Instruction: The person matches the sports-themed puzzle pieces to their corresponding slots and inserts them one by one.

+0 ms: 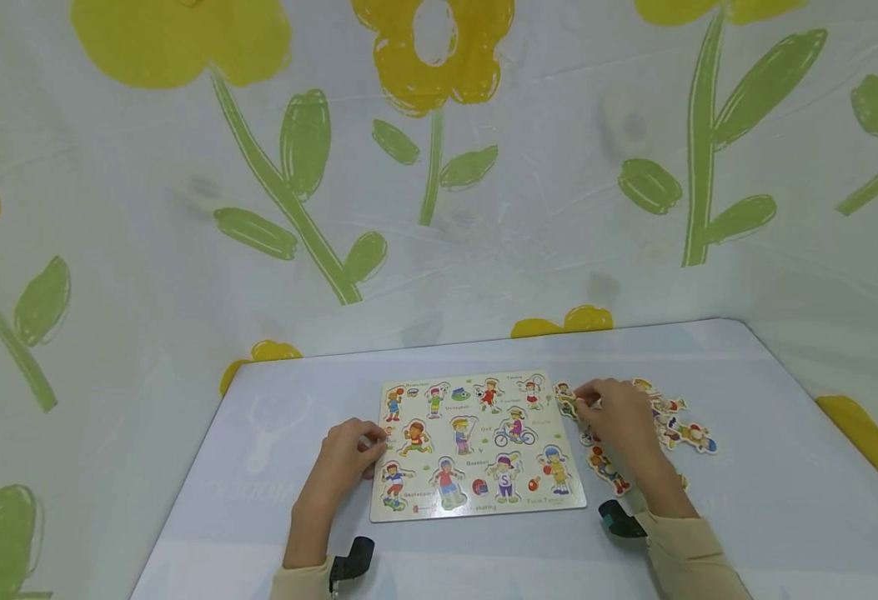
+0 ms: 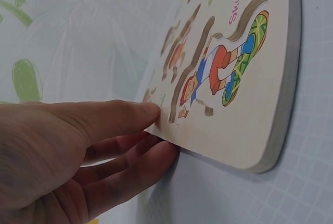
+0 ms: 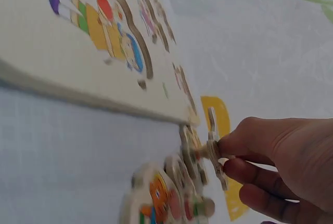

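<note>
A wooden puzzle board with recesses picturing children at sports lies flat on the table. My left hand holds its left edge, thumb on top and the other fingers curled against the side. A skateboarder picture shows in the recess nearest that hand. Right of the board, my right hand pinches a thin puzzle piece between thumb and fingers. The piece is seen edge-on in the right wrist view, so its picture is hidden. Other loose pieces with round knobs lie just below it.
A pile of loose puzzle pieces spreads right of the board, partly covered by my right hand and forearm. The white table meets a pale curtain with yellow flowers behind it.
</note>
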A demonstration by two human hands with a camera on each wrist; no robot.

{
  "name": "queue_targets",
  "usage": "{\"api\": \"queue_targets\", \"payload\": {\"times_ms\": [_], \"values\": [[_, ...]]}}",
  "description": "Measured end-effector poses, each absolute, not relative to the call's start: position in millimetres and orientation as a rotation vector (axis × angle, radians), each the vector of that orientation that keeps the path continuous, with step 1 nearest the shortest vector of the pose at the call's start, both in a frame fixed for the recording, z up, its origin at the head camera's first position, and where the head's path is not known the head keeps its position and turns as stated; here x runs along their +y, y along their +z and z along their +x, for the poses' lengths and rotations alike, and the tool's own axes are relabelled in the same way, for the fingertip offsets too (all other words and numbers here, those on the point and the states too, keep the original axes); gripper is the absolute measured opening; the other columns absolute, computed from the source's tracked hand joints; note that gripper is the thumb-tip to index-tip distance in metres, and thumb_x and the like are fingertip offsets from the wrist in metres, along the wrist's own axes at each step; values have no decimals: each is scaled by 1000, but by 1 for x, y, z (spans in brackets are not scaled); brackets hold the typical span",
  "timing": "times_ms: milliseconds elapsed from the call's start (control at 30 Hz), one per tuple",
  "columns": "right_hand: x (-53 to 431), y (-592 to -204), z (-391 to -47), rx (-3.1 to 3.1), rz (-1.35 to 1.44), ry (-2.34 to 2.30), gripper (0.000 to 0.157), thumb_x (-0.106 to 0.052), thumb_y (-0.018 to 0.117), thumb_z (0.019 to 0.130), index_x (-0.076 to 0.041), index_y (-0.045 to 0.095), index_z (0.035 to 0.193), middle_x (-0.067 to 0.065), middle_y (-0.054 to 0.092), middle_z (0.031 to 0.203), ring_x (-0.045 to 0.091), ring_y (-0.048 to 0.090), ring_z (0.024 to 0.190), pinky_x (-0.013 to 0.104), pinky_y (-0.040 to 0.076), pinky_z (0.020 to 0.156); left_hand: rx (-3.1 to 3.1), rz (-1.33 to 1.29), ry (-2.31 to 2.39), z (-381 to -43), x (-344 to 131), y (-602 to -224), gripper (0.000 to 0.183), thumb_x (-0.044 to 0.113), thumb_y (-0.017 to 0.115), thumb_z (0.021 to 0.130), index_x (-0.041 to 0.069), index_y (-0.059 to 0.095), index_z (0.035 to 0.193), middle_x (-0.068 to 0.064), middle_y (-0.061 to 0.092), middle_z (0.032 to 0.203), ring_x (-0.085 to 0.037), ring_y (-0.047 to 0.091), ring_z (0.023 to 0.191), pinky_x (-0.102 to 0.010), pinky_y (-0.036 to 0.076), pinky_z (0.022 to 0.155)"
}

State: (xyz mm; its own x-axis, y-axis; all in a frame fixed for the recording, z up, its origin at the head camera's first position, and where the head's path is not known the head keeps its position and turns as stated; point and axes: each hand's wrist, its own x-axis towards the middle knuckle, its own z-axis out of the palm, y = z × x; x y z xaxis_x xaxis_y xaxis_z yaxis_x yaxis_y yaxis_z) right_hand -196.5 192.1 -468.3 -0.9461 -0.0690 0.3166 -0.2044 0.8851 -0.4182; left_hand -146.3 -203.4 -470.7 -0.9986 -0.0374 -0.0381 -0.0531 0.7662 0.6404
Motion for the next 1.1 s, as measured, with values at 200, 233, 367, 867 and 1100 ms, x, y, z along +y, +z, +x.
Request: {"api": "queue_targets", "payload": {"times_ms": [200, 233, 367, 867, 1100], "values": [[169, -473, -194, -2766, 291, 631, 9, -19, 75, 83, -12, 76, 89, 1, 72, 79, 22, 58, 73, 40, 40, 67, 2934, -70, 1056, -148, -204, -473, 13, 12, 74, 86, 9, 71, 99, -3, 63, 91, -12, 54, 70, -20, 48, 53], [165, -474, -194, -2774, 296, 624, 9, -19, 76, 83, -13, 76, 89, 0, 71, 79, 22, 58, 74, 42, 40, 69, 2934, -69, 1057, -148, -204, -473, 13, 11, 74, 86, 9, 71, 98, -3, 63, 91, -12, 54, 70, -20, 48, 53], [148, -474, -190, -2812, 310, 615, 9, -21, 76, 83, -15, 76, 91, -4, 71, 80, 20, 57, 78, 44, 39, 74, 2946, -60, 1045, -148, -204, -472, 12, 11, 74, 86, 9, 71, 98, -3, 64, 91, -12, 54, 69, -20, 47, 53], [99, -474, -182, -2841, 387, 617, 8, -22, 77, 84, -19, 77, 91, -6, 70, 83, 17, 57, 81, 44, 43, 83, 2942, -68, 1064, -148, -204, -472, 12, 12, 74, 86, 9, 71, 97, -3, 64, 90, -11, 54, 68, -20, 47, 52], [76, -474, -177, -2842, 455, 647, 8, -24, 77, 84, -20, 76, 91, -9, 68, 82, 13, 52, 80, 45, 44, 86, 2925, -86, 1085, -147, -205, -471, 12, 12, 74, 86, 10, 71, 98, -3, 63, 91, -12, 54, 68, -19, 47, 53]]}}
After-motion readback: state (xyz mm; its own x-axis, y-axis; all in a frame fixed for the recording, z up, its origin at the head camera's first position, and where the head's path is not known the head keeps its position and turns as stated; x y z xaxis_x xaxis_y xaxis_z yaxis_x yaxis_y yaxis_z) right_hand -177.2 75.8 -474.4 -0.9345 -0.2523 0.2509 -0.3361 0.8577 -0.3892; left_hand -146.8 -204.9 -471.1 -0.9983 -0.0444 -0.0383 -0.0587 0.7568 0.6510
